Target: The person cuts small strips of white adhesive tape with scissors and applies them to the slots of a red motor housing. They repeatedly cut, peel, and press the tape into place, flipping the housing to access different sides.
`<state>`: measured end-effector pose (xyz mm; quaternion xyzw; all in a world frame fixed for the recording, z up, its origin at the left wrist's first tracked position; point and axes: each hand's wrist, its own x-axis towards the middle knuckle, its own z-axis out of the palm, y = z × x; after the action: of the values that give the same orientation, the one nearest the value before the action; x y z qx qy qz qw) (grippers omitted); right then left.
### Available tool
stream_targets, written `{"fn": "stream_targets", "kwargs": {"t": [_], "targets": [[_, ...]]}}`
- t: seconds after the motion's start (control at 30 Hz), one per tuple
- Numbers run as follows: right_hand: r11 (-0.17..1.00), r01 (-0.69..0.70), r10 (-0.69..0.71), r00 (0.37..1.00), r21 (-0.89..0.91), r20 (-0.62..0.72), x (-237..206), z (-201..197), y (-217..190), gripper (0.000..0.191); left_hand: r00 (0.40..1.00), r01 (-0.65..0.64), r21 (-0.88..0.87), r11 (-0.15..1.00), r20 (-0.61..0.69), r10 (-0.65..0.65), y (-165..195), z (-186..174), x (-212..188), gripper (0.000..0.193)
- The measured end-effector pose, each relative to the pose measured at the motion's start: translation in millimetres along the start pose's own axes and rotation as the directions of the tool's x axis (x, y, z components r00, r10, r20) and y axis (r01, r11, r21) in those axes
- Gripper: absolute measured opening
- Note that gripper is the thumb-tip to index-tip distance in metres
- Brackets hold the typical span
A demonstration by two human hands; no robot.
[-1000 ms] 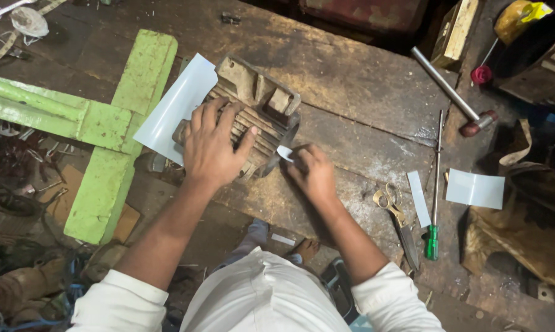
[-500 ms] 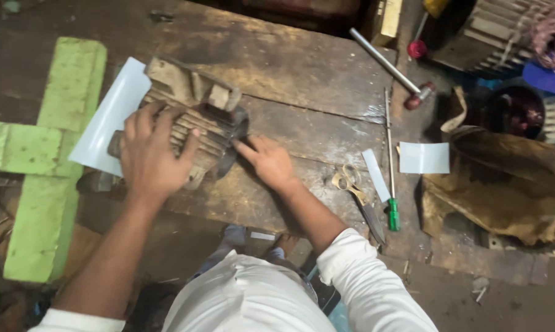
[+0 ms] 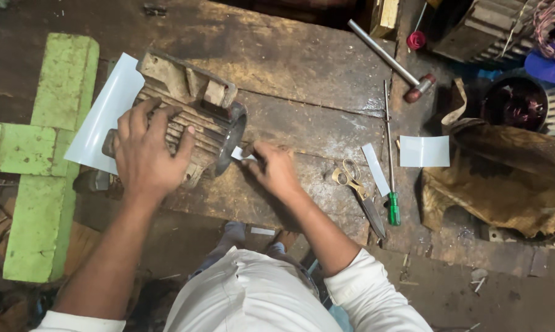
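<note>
worker: white sleeves at the bottom edge, both arms reaching up onto the wooden bench
landmark: ribbed motor housing, lying on its side on the bench, open end facing right
left hand: lying palm-down on the near side of the housing, fingers spread wide over the ribs, pressing on it rather than closing round anything
right hand: sitting just right of the housing's open end, fingertips pinching a small white paper strip
strip: its free end is touching the rim of the housing's mouth; cannot tell whether it is going into a slot
white sheet: lying under and left of the housing, partly covered by it
green frame: cross-shaped, painted, lying left of the housing beyond the sheet
scissors: lying right of the housing, past the right hand, blades pointing at the near bench edge
green-handled screwdriver: lying just right of the scissors, handle nearest the worker
narrow white strip: lying between scissors and screwdriver
white square piece: lying further right of the housing, beside the screwdriver shaft
brown cloth: bunching up at the far right, well apart from the housing
hammer: metal handle, lying up and right of the housing, at the far side of the bench
</note>
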<state>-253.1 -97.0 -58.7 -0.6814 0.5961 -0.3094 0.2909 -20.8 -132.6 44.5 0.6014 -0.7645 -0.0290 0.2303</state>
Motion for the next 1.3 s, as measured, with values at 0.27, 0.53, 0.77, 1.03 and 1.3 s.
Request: {"fn": "stream_targets", "kwargs": {"t": [0.27, 0.53, 0.77, 1.03, 1.3], "targets": [[0.994, -0.077, 0.086, 0.990, 0.079, -0.110, -3.7, -7.2, -14.7, 0.029, 0.999, 0.027, 0.004, 1.000, -0.020, -0.027, 1.9, 0.2, 2.6, 0.041], [0.977, 0.074, -0.045, 0.988, 0.199, -0.146, -4.1, 26.8, 1.2, 0.033, 0.999, 0.039, 0.016, 0.999, -0.015, -0.039, 4.0, -2.1, 3.4, 0.039], [0.890, -0.101, 0.171, 0.978, 0.444, -0.119, 15.5, 57.9, 7.0, 0.020, 0.999, 0.030, -0.006, 1.000, -0.012, -0.030, 5.8, -4.8, 3.7, 0.037], [0.950, 0.006, 0.053, 0.982, 0.312, -0.180, 25.6, 59.5, 8.5, 0.015, 1.000, 0.025, -0.016, 1.000, -0.015, -0.025, 6.9, -6.4, 5.2, 0.037], [0.974, -0.158, 0.163, 0.986, 0.163, -0.019, 32.4, 42.9, 10.4, 0.032, 0.999, 0.020, -0.049, 0.999, -0.032, -0.022, 7.0, -6.9, 3.8, 0.035]]}}
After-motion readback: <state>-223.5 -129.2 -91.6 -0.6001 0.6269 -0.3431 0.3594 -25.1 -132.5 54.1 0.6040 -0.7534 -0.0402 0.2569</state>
